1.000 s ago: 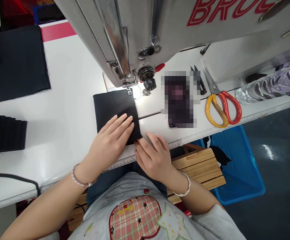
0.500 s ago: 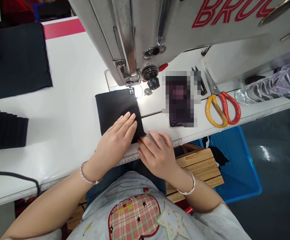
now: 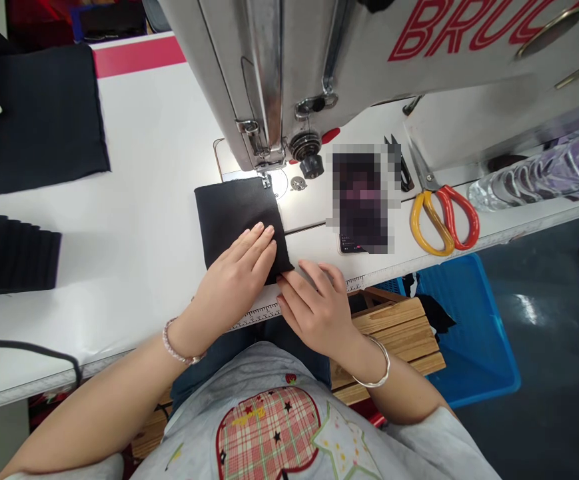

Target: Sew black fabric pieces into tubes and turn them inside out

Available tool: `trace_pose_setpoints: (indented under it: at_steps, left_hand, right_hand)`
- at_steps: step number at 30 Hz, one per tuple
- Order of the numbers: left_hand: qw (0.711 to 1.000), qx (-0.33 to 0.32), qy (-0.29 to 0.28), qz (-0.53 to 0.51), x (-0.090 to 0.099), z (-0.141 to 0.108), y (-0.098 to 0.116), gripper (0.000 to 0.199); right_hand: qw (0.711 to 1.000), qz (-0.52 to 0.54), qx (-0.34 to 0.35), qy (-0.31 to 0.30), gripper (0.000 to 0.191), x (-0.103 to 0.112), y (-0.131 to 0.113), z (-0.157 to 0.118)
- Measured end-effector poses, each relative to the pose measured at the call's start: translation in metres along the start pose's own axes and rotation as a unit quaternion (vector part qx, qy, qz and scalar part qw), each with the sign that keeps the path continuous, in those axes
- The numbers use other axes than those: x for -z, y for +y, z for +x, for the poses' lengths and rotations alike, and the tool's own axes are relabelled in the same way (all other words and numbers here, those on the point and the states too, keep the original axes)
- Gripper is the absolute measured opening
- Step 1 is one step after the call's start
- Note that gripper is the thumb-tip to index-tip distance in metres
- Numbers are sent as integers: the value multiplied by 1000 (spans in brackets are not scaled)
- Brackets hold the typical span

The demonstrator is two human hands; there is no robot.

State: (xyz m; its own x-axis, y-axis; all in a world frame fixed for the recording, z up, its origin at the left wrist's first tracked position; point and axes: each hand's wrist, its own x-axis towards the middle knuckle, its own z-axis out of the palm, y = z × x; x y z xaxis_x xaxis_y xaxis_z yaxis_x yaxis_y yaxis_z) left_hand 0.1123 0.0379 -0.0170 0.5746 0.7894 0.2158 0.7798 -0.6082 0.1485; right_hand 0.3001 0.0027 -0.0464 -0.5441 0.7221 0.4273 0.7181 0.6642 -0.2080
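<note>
While the black cloth (image 3: 232,217) lies on the white table (image 3: 119,133), its far corner is just at the metal foot (image 3: 265,179) of the sewing machine (image 3: 279,60). The left hand (image 3: 234,287) is open and rests flat on the cloth, not gripping it. The right hand (image 3: 314,313) is half curled at the near corner of the cloth, but I cannot tell if it holds it. The scissors (image 3: 442,223) lie on the table to the right, and a blue basket (image 3: 474,340) is below the table edge.

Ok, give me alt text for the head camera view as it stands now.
A left hand rests on a black fabric square under a sewing machine, and a right hand sits at the fabric's near corner. The far edge reaches the presser foot on a white sewing table.
</note>
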Motion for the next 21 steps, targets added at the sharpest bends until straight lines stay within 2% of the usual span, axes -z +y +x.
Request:
trace_pose_setpoints:
  at_steps: [10,21]
  left_hand:
    - [1000,-8,0,13,-1,3,-4,34]
    - [1000,-8,-5,27,-4,16,-19,37]
  right_hand:
    - [1000,7,10,0,23,1,4,5]
    - [1000,9,11,-27,27,1,15,23]
